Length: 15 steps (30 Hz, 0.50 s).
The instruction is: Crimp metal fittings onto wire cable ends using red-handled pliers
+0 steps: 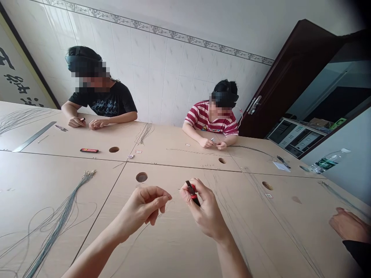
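My left hand [146, 206] is closed in a pinch above the middle of the table. A thin grey cord [142, 231] runs from its fingertips down toward the near edge, with a small loop at the fingers. Just to the right, my right hand [203, 210] is wrapped round a small black-and-red tool [193, 195], tilted upward; its exact kind is hard to make out. The two hands are close but apart. On the left lies a bundle of grey-green cords [62, 216] with small metallic ends [89, 173].
Across the wooden table [116, 255] sit two persons [106, 98] [216, 119]. Another person's hand [348, 226] rests at right. Loose thin cords [285, 227] lie right of my hands. A ruler [34, 136], a red-black object [89, 150], cable holes [142, 177] and a bottle [329, 161] are about.
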{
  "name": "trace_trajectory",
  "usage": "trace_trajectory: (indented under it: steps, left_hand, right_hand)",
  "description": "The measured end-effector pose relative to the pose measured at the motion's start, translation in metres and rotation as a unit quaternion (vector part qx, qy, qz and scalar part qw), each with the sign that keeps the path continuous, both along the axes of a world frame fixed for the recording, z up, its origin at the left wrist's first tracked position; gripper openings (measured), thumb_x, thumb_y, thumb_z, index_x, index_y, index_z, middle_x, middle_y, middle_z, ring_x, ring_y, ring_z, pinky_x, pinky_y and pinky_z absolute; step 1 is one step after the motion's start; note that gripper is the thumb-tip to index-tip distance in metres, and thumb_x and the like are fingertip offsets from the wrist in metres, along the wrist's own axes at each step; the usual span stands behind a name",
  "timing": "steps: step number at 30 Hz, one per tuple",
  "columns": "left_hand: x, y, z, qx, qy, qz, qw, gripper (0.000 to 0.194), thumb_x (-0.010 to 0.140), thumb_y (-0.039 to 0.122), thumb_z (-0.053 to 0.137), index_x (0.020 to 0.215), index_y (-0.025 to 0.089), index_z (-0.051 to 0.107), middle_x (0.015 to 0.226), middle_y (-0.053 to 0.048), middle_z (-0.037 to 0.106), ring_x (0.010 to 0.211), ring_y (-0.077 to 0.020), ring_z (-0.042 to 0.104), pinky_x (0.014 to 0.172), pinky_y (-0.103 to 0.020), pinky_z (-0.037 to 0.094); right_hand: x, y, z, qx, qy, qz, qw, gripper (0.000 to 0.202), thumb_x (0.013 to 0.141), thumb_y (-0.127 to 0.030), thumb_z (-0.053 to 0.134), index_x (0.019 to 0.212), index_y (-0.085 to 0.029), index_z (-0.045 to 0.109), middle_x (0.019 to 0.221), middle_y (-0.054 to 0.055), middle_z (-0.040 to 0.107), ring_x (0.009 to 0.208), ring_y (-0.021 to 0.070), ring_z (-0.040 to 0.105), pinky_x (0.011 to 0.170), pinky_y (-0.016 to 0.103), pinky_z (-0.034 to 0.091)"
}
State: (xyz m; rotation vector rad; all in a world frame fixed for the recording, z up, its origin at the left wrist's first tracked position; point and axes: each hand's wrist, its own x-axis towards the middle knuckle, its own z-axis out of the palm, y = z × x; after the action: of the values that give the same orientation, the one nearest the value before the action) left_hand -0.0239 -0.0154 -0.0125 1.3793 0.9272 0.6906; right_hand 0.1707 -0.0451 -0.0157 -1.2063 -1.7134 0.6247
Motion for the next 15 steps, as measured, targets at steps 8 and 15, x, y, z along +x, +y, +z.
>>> trace_trajectory:
  steps: [8,15]
  left_hand:
    - [-0.016,-0.007,0.006,0.044,0.103,-0.136,0.984,0.033,0.086,0.046,0.06,0.101,0.019,0.069,0.08,-0.003,0.068,0.056,-0.0112,0.056,0.052,-0.023,0.044]
    - [-0.007,0.009,0.01,0.153,0.065,0.121,0.979,0.052,0.084,0.056,0.058,0.13,0.031,0.056,0.146,-0.007,0.048,0.135,-0.0333,0.041,0.104,-0.044,0.041]
  right_hand:
    - [0.004,-0.001,0.003,0.005,0.028,-0.029,0.999,0.019,0.095,-0.032,0.049,0.079,-0.022,0.046,0.074,-0.002,0.045,0.067,0.0127,0.042,0.064,0.026,0.036]
    - [0.003,-0.006,0.005,0.014,0.03,-0.017,0.999,0.015,0.095,-0.027,0.049,0.08,-0.022,0.048,0.074,-0.002,0.047,0.069,0.0132,0.043,0.064,0.025,0.037]
